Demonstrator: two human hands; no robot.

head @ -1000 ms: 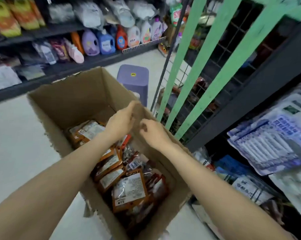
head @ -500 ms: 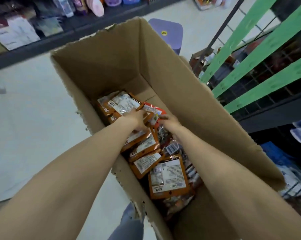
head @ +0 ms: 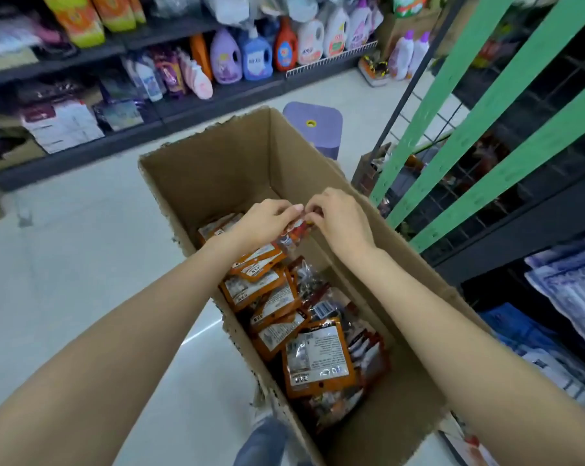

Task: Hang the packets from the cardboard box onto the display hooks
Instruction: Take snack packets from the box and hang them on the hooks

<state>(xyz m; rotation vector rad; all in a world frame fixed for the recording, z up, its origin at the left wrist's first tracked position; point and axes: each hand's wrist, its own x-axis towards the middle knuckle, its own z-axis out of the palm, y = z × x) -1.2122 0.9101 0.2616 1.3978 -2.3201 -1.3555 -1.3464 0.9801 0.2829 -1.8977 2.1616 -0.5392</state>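
Note:
An open cardboard box (head: 217,169) stands on the floor below me, holding several orange packets (head: 318,358) with white labels. Above the box's middle, my left hand (head: 261,223) and my right hand (head: 340,218) both pinch the top edge of one orange and red packet (head: 289,238), which hangs down between them over the pile. To the right stands a black wire display rack (head: 533,136) with green slanted bars (head: 479,105); its hooks are not plainly visible.
A purple plastic stool (head: 313,124) stands just beyond the box. Detergent bottles (head: 254,55) line dark shelves across the aisle. Blue and white packs (head: 573,290) lie on the shelf at right. A jeans-clad leg (head: 264,442) shows below the box.
Both hands went down into the box, took a packet from the pile and have lifted it up above the others. The camera has tilted back up toward the shelves.

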